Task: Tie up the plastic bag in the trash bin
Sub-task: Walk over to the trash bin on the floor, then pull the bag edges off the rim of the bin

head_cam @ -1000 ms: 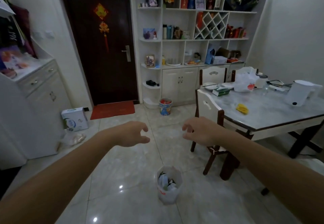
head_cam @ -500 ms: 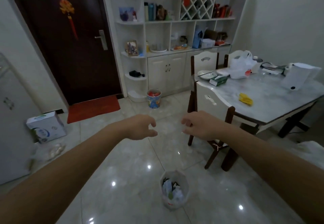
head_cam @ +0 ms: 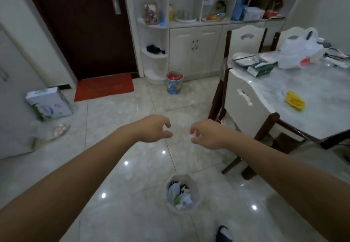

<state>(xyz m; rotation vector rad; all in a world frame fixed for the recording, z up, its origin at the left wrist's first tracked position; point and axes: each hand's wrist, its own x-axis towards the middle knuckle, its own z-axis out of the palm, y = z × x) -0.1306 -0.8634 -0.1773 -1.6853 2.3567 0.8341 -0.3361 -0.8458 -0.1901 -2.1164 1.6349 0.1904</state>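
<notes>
A small white trash bin [head_cam: 197,190] stands on the glossy tiled floor just ahead of me, lined with a whitish plastic bag [head_cam: 170,206] and filled with crumpled paper and wrappers. My left hand [head_cam: 154,128] and my right hand [head_cam: 206,134] are stretched out in front, well above and beyond the bin, fingers loosely curled and apart, holding nothing. Neither hand touches the bag or the bin.
A marble dining table [head_cam: 322,97] with white chairs [head_cam: 244,107] stands close on the right. A second, blue patterned bin [head_cam: 174,85] sits by the white cabinet at the back. A cardboard box [head_cam: 48,103] and a red doormat [head_cam: 104,89] lie to the left. My shoe [head_cam: 224,234] shows at the bottom.
The view has tilted down and moved closer, so the bin sits more squarely below my hands. Both hands have dropped slightly and stay empty.
</notes>
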